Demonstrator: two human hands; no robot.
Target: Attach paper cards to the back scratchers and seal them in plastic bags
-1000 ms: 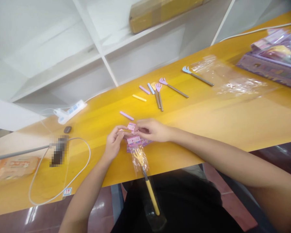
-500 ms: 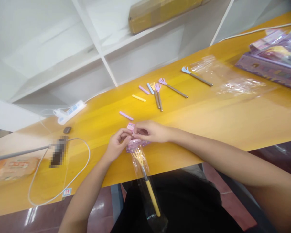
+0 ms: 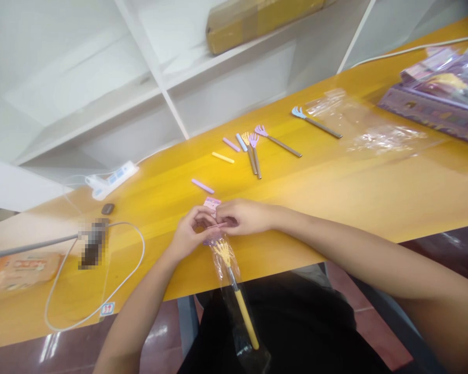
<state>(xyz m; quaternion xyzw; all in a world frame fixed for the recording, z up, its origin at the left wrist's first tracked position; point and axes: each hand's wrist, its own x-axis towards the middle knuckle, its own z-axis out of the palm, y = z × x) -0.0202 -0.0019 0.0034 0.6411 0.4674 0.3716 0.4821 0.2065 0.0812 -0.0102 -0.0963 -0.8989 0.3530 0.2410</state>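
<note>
Both my left hand (image 3: 192, 231) and my right hand (image 3: 245, 215) pinch a pink-purple cardboard header (image 3: 211, 203) near the table's front edge, fingers curled and almost meeting. Below them hangs a clear plastic bag (image 3: 239, 311) with a yellow hand-shaped back scratcher (image 3: 239, 298) inside, its handle over my lap. My fingers hide part of the header. Beyond lie a purple tube (image 3: 203, 186), a yellow tube (image 3: 223, 157), another purple tube (image 3: 231, 144) and a blue tube (image 3: 242, 142). Several back scratchers with metal rods, including a blue one (image 3: 317, 123) and a purple one (image 3: 278, 141), lie farther right.
Clear plastic bags (image 3: 378, 137) lie at the right by a purple box (image 3: 432, 114) of packaged items. At the left are a power strip (image 3: 112, 181), a cable (image 3: 140, 259) and an orange packet (image 3: 23, 270). White shelves (image 3: 156, 78) back the table (image 3: 315, 197).
My fingers have folded down over the header, with the thumbs now lower at its edge. The bagged back scratcher stays almost in place.
</note>
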